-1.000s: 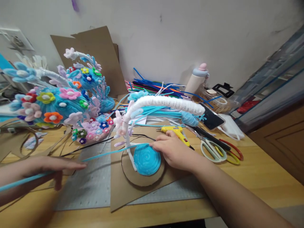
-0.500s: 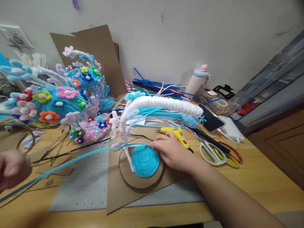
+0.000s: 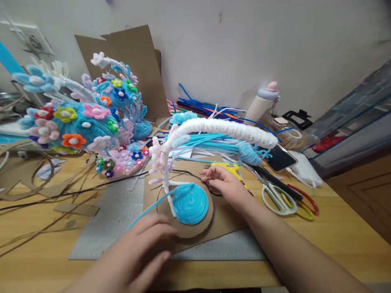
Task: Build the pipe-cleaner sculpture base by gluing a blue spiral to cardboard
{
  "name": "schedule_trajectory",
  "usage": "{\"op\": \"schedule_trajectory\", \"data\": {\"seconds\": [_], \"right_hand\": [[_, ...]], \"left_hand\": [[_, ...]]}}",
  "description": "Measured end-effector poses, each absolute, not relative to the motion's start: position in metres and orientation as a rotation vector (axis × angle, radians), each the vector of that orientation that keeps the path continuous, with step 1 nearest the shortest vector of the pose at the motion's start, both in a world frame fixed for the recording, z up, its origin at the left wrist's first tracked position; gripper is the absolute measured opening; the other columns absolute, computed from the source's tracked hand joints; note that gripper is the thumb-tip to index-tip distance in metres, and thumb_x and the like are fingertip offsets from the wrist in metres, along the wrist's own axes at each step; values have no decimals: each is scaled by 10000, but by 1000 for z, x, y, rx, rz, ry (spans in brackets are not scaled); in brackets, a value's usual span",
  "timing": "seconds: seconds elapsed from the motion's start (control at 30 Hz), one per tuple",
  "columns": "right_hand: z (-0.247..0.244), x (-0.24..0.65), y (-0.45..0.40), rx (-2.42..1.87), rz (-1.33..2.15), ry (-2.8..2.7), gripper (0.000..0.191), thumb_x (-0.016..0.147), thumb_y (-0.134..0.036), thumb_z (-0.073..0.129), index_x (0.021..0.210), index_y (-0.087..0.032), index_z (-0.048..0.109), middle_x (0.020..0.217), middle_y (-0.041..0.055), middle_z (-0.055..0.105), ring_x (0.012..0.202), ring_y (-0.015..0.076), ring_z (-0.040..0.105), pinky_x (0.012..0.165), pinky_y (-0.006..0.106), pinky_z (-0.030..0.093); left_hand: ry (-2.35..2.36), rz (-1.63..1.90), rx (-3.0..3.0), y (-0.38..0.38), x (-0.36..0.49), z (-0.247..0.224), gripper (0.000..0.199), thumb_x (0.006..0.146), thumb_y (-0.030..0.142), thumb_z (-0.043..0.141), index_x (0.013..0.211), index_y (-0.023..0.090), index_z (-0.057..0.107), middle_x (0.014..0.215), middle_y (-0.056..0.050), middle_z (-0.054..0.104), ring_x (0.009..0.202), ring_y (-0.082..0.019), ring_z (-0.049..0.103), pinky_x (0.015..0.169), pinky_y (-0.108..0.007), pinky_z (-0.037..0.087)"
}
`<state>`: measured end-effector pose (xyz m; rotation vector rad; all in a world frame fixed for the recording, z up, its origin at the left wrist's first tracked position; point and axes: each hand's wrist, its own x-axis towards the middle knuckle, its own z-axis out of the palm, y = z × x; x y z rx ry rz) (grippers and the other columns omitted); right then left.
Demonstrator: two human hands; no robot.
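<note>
A flat coil of blue pipe cleaner (image 3: pixel 191 205) lies on a round cardboard base (image 3: pixel 189 232). From the coil, a loose blue pipe cleaner (image 3: pixel 152 204) stretches left and passes behind my left hand (image 3: pixel 146 240). That hand hovers at the base's front left edge, fingers apart and nothing visible in them. My right hand (image 3: pixel 224 185) is just right of the coil, its fingers loosely spread, close to a yellow glue gun (image 3: pixel 232 167). A white fuzzy-wrapped arch (image 3: pixel 220 127) rises from the base, with pastel petals and flowers on its left side.
Flowered blue pipe-cleaner pieces (image 3: pixel 73 126) stand at the left. Scissors (image 3: pixel 279 199), a phone (image 3: pixel 279 158) and a power bank (image 3: pixel 308 169) lie at the right. Pipe cleaners (image 3: pixel 210 106) are heaped at the back near a bottle (image 3: pixel 261 108). A cutting mat (image 3: pixel 91 236) lies under the cardboard sheet.
My left hand has come in from the far left to beside the base. My right hand has drawn off the coil's edge. The blue strand is no longer stretched far left.
</note>
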<state>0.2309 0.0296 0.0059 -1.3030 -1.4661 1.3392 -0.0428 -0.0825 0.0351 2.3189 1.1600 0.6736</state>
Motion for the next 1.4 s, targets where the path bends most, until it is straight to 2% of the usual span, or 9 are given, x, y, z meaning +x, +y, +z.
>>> {"op": "schedule_trajectory", "data": {"seconds": [0.07,0.2,0.33,0.47,0.63,0.73,0.9,1.2,1.4], "right_hand": [[7,228,27,-1313,1339,-1417,233,708,-270,531,931,-208,504,1174,78,606,1097,199,593,975,391,433],[10,222,20,-1323,1378,-1383,258,732,-275,504,984,-221,497,1177,76,610,1196,215,552,1018,411,405],[10,219,14,-1344,1405,-1397,297,751,-224,464,1047,-234,486,1172,74,626,1240,225,525,1005,440,417],[15,219,7,-1343,1349,-1527,331,788,-172,460,1113,-230,491,1211,79,610,1223,212,537,1003,434,427],[34,219,-8,-1045,632,-2434,310,923,-213,412,1164,-181,605,1269,85,599,1190,210,525,1033,412,400],[42,216,-23,-897,461,-2782,401,921,-166,400,1291,-169,554,1398,67,510,1262,224,461,1069,418,378],[37,211,-45,-1117,428,-2950,629,834,-77,383,1459,-129,348,1538,88,300,1379,271,326,1115,508,328],[25,207,-50,-1116,310,-3042,603,858,-117,363,1460,-94,342,1518,112,327,1365,283,355,1110,523,341],[23,202,-51,-1152,291,-3077,599,855,-126,377,1451,-82,357,1517,124,323,1361,298,356,1099,542,336]], "left_hand": [[1249,620,2464,-72,-28,26,364,823,266,640,1178,266,562,1203,-76,603,1053,-266,604,859,-407,554],[1432,557,2669,-61,-20,4,388,684,259,784,1005,196,575,1040,-110,631,941,-340,601,759,-502,541],[1541,506,2743,-54,-40,1,288,739,232,728,970,200,560,1026,-97,616,942,-322,577,785,-463,494],[1528,480,2802,-56,-53,9,321,879,184,508,1199,212,524,1173,-90,588,1058,-278,535,881,-418,409],[1405,366,2938,-72,-39,2,581,896,357,532,1431,199,371,1444,-60,455,1273,-250,417,1047,-393,239],[1399,367,2995,-77,-31,-6,628,909,406,521,1459,168,332,1479,-55,420,1328,-238,371,1103,-394,140],[1431,396,2965,-80,-32,-10,592,921,333,508,1464,180,328,1483,-40,414,1325,-208,402,1127,-363,113],[1431,406,2993,-83,-30,-12,535,924,334,510,1432,210,404,1477,-49,421,1330,-221,403,1141,-373,70],[1491,575,2850,-84,-28,-13,526,929,440,514,1409,240,437,1434,-20,482,1300,-204,441,1150,-353,55]]}}
